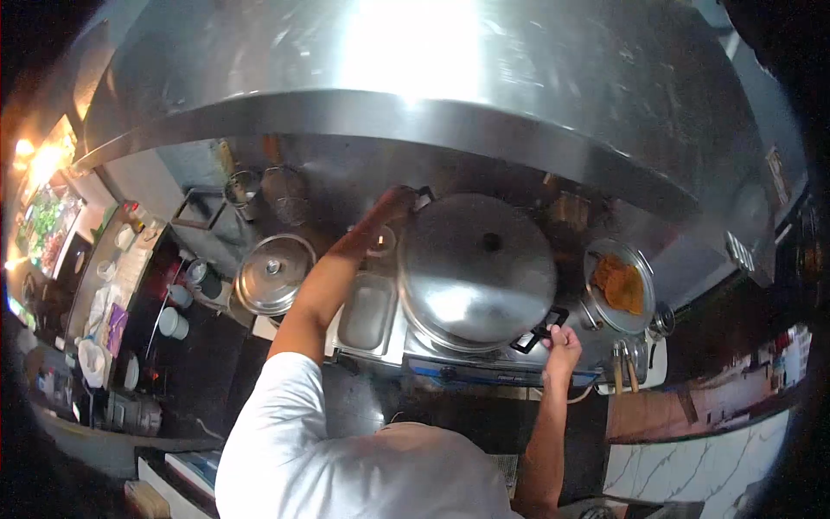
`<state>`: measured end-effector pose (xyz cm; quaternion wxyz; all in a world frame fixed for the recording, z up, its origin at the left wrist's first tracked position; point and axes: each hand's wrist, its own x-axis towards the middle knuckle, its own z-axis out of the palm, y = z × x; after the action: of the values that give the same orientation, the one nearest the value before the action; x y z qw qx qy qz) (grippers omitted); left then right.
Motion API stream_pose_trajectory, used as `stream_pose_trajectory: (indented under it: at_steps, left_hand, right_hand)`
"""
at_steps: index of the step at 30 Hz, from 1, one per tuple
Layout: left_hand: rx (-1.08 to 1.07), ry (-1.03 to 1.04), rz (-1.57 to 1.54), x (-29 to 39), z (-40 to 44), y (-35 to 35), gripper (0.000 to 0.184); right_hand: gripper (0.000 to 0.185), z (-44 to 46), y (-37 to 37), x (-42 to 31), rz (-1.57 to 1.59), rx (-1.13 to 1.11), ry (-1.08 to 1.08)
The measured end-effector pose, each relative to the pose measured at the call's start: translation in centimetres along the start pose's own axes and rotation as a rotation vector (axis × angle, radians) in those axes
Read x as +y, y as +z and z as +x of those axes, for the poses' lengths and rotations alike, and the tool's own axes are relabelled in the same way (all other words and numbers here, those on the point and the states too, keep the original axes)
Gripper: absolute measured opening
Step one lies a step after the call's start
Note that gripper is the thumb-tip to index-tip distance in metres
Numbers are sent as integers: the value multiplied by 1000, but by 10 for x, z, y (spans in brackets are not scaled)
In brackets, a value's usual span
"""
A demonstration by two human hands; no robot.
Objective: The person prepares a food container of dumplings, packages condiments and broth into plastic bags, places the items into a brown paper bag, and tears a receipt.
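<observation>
Tray [366, 318] rim just left of pot [430, 336]; domed metal lid [471, 259]. I see left hand [400, 201], right hand [564, 346] at handles [525, 342], grips unclear.

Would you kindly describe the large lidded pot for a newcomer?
Look under the steel hood, between the left hand and right hand. The large lidded pot has a dark knob, unlike the smaller lidded pot at left, whose knob is silvery.

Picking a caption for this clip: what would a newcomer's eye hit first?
The large lidded pot mid-view, with the person's left hand at its far-left handle and right hand at its near-right one. Above it, the broad steel hood carries a white glare. To the pot's right, orange food stands out in a round metal dish.
</observation>
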<state>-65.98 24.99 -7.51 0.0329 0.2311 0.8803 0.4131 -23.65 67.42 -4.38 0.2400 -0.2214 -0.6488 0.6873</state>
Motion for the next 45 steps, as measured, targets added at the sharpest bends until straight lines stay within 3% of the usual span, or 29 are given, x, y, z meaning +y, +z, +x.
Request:
stream_pose_trajectory:
  at_steps: [2, 4, 6, 8, 10, 12, 14, 16, 17, 18, 20, 23, 26, 28, 30, 34, 36, 37, 39, 41, 43, 45]
  left_hand:
    - [75, 90, 16, 8, -24, -5, 40]
    - [127, 140, -15, 19, -34, -10, 40]
    - [205, 144, -52, 33, -47, -26, 40]
    - [295, 120, -122, 45, -64, -47, 40]
    - [391, 90, -303, 55, -88, -68, 41]
    - [467, 86, -534, 66, -122, -81, 41]
    - [567, 386, 787, 172, -186, -91, 35]
    - [515, 39, -896, 140, -208, -75, 34]
    - [542, -30, -517, 207, -229, -63, 33]
    - [557, -107, -133, 284, -258, -56, 32]
    - [604, -302, -354, 309, -299, -30, 31]
    - [861, -181, -261, 399, -337, 42, 34]
    - [964, -220, -298, 466, -379, 108, 33]
    - [1032, -353, -252, 507, -401, 148, 30]
    - [933, -315, -191, 535, -423, 173, 30]
    - [947, -298, -170, 596, -408, 228, 32]
    - [931, -317, -231, 617, -381, 251, 34]
    - [884, -315, -177, 615, -378, 258, 32]
    - [819, -316, -1, 607, -373, 266, 27]
    - [777, -354, 237, 605, -375, 276, 26]
    - [829, -408, 52, 573, -407, 293, 27]
    - [844, -568, -74, 569, -421, 322, 27]
  right_hand:
    - [26, -18, 10, -22, -72, 99, -23]
    - [31, -18, -10, -38, -454, -2, -185]
    - [24, -12, -26, -82, -787, 168, -663]
    - [21, 19, -55, -137, -811, 193, -723]
    - [28, 93, -98, -154, -1122, 170, -658]
    - [40, 172, -133, -144, -1220, -84, -1015]
    - [47, 226, -138, -130, -1402, -407, -987]
    - [49, 241, -132, -141, -1425, -619, -918]
    - [50, 248, -127, -146, -1426, -735, -887]
    - [45, 254, -126, -149, -1563, -785, -999]
    - [38, 273, -130, -154, -1822, -878, -1256]
    - [32, 310, -140, -152, -1647, -920, -1513]
    - [29, 338, -150, -207, -1332, -1026, -1159]
    - [23, 355, -145, -237, -1305, -847, -1064]
    - [23, 362, -149, -267, -820, -985, -1017]
    - [29, 394, -149, -251, -643, -1029, -882]
    - [31, 386, -162, -250, -500, -1058, -928]
    - [35, 375, -177, -271, -660, -1079, -858]
    - [37, 365, -220, -280, -429, -1026, -862]
    - [43, 363, -274, -295, -641, -829, -1021]
    - [49, 395, -332, -280, -778, -652, -1335]
    - [47, 363, -407, -283, -1064, -613, -1185]
